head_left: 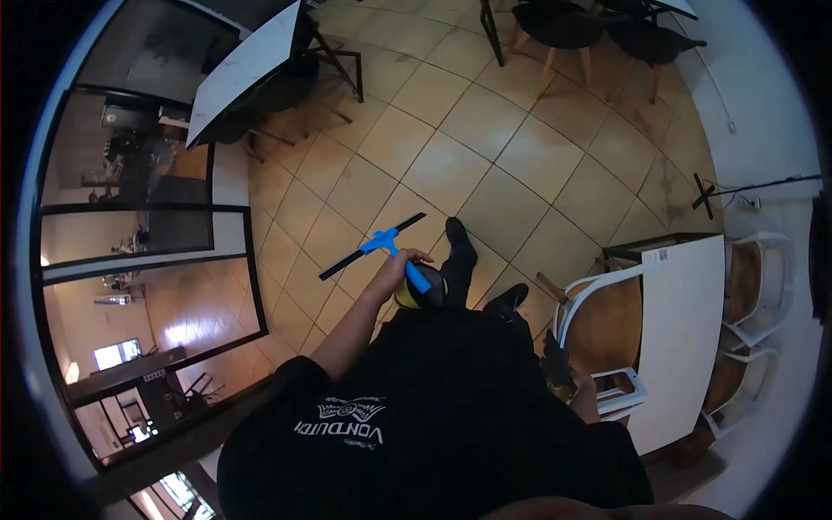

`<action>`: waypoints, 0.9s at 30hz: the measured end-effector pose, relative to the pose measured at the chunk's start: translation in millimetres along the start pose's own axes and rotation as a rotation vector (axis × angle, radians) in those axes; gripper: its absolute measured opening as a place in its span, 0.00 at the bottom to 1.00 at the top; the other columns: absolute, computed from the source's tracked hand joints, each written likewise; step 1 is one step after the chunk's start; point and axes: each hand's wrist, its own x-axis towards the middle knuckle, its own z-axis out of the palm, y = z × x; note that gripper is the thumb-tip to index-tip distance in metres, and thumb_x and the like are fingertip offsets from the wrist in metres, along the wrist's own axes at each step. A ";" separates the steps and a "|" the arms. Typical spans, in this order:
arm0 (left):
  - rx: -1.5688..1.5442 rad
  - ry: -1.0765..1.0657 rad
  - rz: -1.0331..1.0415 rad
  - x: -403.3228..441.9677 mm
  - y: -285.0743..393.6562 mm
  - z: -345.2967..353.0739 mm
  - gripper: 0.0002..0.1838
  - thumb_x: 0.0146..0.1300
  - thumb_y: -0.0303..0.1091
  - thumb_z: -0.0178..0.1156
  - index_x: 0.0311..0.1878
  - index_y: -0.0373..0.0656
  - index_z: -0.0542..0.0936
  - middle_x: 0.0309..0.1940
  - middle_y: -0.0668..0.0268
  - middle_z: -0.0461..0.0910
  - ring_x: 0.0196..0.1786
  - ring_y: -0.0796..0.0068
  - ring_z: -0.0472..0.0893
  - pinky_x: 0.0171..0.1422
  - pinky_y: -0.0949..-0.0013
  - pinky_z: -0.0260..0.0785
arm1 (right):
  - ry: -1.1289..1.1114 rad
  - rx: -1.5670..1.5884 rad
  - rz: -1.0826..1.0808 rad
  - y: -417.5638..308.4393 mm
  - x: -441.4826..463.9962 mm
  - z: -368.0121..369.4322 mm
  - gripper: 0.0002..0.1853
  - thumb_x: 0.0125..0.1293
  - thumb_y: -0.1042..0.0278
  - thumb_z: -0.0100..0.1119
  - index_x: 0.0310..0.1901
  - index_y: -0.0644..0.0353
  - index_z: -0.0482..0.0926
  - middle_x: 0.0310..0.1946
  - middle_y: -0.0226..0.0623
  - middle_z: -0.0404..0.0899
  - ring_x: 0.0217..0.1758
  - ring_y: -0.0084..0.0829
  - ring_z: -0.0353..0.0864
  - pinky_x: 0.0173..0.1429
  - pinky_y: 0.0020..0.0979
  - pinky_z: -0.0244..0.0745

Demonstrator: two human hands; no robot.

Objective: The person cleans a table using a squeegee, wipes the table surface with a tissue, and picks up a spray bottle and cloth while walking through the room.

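My left hand (413, 257) is closed around the handle of a blue squeegee (381, 241) with a long dark blade, held at waist height above the floor. Just behind the handle's lower end is a round dark object with a yellow edge (406, 297); whether the hand also holds it, I cannot tell. On the other side, my right hand (585, 394) is low by my hip, its fingers partly hidden. Against it is a dark object with a pointed top (555, 360) and a yellowish lower part, too dim to name.
A white table (680, 338) with a white-framed, wooden-seat chair (607, 325) stands close on my right. More chairs (745, 286) line the wall. Black-framed glass panels (156, 303) run along my left. Another table (243, 74) and dark chairs (559, 24) are ahead on the tiled floor (485, 165).
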 end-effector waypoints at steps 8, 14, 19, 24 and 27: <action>-0.208 -0.059 0.045 146.7 10.8 -18.9 0.25 0.69 0.45 0.41 0.46 0.40 0.86 0.48 0.59 0.83 0.53 0.64 0.78 0.64 0.64 0.65 | 0.091 -0.049 -0.176 -103.7 57.0 -22.3 0.18 0.70 0.58 0.55 0.49 0.66 0.81 0.41 0.39 0.84 0.43 0.36 0.81 0.49 0.30 0.73; -0.362 -0.121 0.030 228.8 46.1 -52.8 0.27 0.67 0.49 0.42 0.45 0.40 0.86 0.46 0.57 0.83 0.50 0.63 0.79 0.60 0.64 0.67 | 0.220 -0.060 -0.153 -186.6 70.0 -53.6 0.18 0.68 0.60 0.57 0.50 0.67 0.80 0.40 0.41 0.84 0.39 0.35 0.81 0.43 0.29 0.74; -0.478 -0.164 0.102 276.6 49.3 -94.3 0.28 0.68 0.49 0.40 0.41 0.38 0.86 0.41 0.58 0.84 0.46 0.63 0.80 0.60 0.65 0.67 | 0.298 0.022 -0.118 -237.5 81.1 -36.3 0.18 0.67 0.62 0.58 0.50 0.68 0.79 0.39 0.43 0.83 0.36 0.35 0.82 0.39 0.29 0.75; -0.717 -0.081 -0.061 310.8 40.1 -143.0 0.27 0.68 0.48 0.42 0.36 0.35 0.84 0.38 0.56 0.85 0.44 0.65 0.80 0.57 0.68 0.68 | 0.356 0.110 -0.123 -298.8 118.3 -35.4 0.18 0.65 0.65 0.59 0.50 0.70 0.79 0.38 0.44 0.83 0.33 0.35 0.82 0.34 0.28 0.76; -0.714 0.028 -0.116 327.9 37.7 -163.9 0.28 0.67 0.49 0.42 0.36 0.36 0.86 0.35 0.58 0.85 0.42 0.65 0.79 0.56 0.69 0.67 | 0.392 0.163 -0.100 -330.6 136.6 -42.8 0.18 0.64 0.66 0.60 0.50 0.70 0.78 0.37 0.45 0.83 0.31 0.35 0.82 0.31 0.28 0.77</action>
